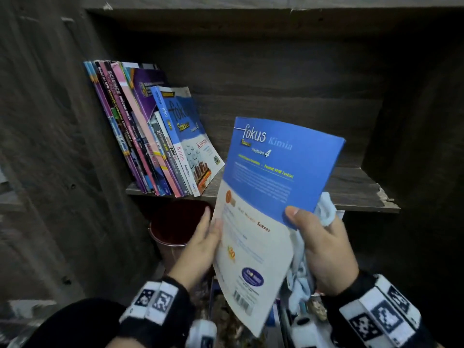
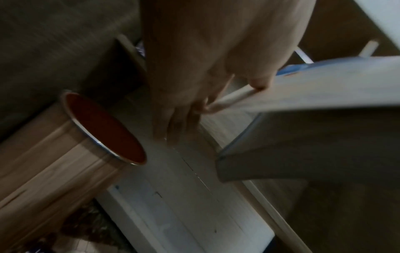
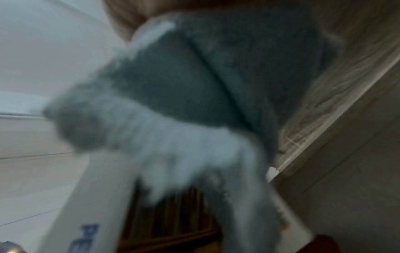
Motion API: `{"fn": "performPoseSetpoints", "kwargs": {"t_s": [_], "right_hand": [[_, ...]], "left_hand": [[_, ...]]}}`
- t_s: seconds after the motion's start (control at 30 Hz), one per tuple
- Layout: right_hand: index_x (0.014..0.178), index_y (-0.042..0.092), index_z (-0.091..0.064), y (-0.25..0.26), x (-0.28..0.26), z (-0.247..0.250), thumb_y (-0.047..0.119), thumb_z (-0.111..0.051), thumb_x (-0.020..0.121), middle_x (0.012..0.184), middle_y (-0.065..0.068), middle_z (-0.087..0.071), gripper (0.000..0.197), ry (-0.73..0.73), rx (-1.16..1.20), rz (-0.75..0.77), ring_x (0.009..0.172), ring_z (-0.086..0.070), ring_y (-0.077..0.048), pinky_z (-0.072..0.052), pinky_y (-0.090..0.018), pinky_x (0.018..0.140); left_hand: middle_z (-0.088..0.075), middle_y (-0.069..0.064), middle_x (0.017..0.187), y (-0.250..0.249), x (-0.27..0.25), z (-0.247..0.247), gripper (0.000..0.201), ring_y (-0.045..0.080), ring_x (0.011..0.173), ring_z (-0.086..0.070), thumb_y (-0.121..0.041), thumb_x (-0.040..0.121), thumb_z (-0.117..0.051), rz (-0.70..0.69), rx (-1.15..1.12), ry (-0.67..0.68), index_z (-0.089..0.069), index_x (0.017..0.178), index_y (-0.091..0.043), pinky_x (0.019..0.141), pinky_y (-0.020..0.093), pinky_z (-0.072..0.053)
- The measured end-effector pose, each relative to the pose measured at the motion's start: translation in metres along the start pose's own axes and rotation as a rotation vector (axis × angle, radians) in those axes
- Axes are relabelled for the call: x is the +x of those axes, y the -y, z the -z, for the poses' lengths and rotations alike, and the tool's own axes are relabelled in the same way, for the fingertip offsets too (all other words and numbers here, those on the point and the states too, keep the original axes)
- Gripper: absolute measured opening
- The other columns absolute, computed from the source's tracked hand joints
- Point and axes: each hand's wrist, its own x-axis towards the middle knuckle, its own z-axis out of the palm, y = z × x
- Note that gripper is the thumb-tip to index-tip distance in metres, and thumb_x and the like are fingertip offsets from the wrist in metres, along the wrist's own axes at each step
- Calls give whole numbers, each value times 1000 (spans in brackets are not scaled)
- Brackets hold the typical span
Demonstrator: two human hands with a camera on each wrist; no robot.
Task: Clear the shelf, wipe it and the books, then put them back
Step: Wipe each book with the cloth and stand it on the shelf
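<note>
I hold a blue and white "fokus Kimia" book (image 1: 271,172) tilted in front of the dark wooden shelf, its back cover facing me. My left hand (image 1: 209,229) pinches its left edge, and the left wrist view shows the fingers (image 2: 203,102) on the book's edge (image 2: 314,102). My right hand (image 1: 303,224) grips the right edge with the thumb on the cover. It also holds a light blue cloth (image 1: 326,207) bunched behind the book. In the blurred right wrist view the cloth (image 3: 184,102) hangs beside the book (image 3: 97,188). Several books (image 1: 155,136) lean left on the shelf board (image 1: 351,192).
A metal cup with a red inside (image 1: 173,222) stands below the shelf board at the left, close to my left hand, and shows in the left wrist view (image 2: 103,126). The board's right front corner (image 1: 384,197) is chipped. Dark wooden walls close in both sides.
</note>
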Motion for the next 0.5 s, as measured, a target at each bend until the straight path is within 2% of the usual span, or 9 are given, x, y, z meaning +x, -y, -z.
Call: {"fn": "performPoseSetpoints", "kwargs": {"t_s": [0.03, 0.1, 0.17, 0.23, 0.27, 0.3, 0.37, 0.43, 0.5], "right_hand": [[97, 17, -68, 2, 0, 3, 5, -51, 79, 106, -11, -72, 28, 25, 7, -7, 99, -68, -29, -55, -36, 85], [106, 11, -63, 3, 4, 13, 5, -51, 79, 112, -17, -69, 30, 24, 0, -35, 106, -64, -37, -52, -46, 92], [110, 3, -56, 4, 11, 25, 6, -52, 78, 114, -18, -67, 33, -27, 1, -77, 106, -63, -38, -49, -50, 94], [110, 1, -53, 6, 18, 38, 6, -53, 76, 111, -16, -68, 35, -59, 3, -112, 101, -65, -33, -51, -48, 90], [112, 0, -52, 6, 20, 44, 6, -53, 75, 111, -17, -68, 37, -64, 13, -123, 99, -66, -32, -52, -46, 88], [113, -1, -51, 7, 20, 48, 4, -54, 75, 111, -17, -68, 39, -59, 26, -132, 97, -66, -32, -54, -44, 85], [110, -2, -52, 11, 19, 50, -3, -57, 76, 107, -15, -70, 35, -38, 11, -149, 92, -68, -28, -58, -36, 77], [103, 0, -56, 16, 18, 48, -9, -48, 82, 98, -9, -73, 24, -20, -38, -150, 85, -70, -21, -57, -28, 69], [107, -2, -59, 15, 22, 50, -11, -45, 87, 100, -10, -73, 26, -62, -88, -161, 86, -71, -22, -57, -29, 72]], "left_hand": [[-47, -10, 143, 3, 6, 4, 73, 0, 125, -47, -66, 81, -47, 49, -31, 8, -44, 141, -25, 108, 26, -37], [-71, 2, 113, 1, 6, 8, 47, 7, 96, -68, -51, 89, -48, 153, -140, 32, -67, 113, -16, 79, 25, -55], [-73, 16, 102, -2, 5, 13, 45, 22, 84, -73, -43, 81, -60, 207, -230, 22, -71, 101, -4, 68, 31, -59], [-69, 29, 102, -4, 3, 25, 59, 31, 78, -72, -44, 61, -82, 204, -377, 41, -72, 93, 5, 67, 38, -60], [-68, 30, 101, -6, 1, 30, 67, 34, 78, -72, -43, 48, -92, 205, -446, 118, -73, 90, 5, 65, 40, -60], [-68, 30, 101, -10, -3, 33, 72, 36, 80, -72, -40, 38, -96, 225, -489, 200, -74, 91, 4, 65, 41, -60], [-67, 29, 108, -16, -11, 33, 75, 39, 90, -70, -30, 37, -97, 251, -518, 352, -73, 101, 0, 69, 44, -59], [-64, 27, 118, -18, -18, 25, 73, 41, 100, -66, -18, 52, -93, 207, -540, 412, -64, 117, -2, 74, 45, -58], [-66, 22, 117, -18, -19, 15, 55, 38, 98, -68, -3, 73, -77, 115, -529, 317, -56, 123, -5, 72, 42, -58]]}}
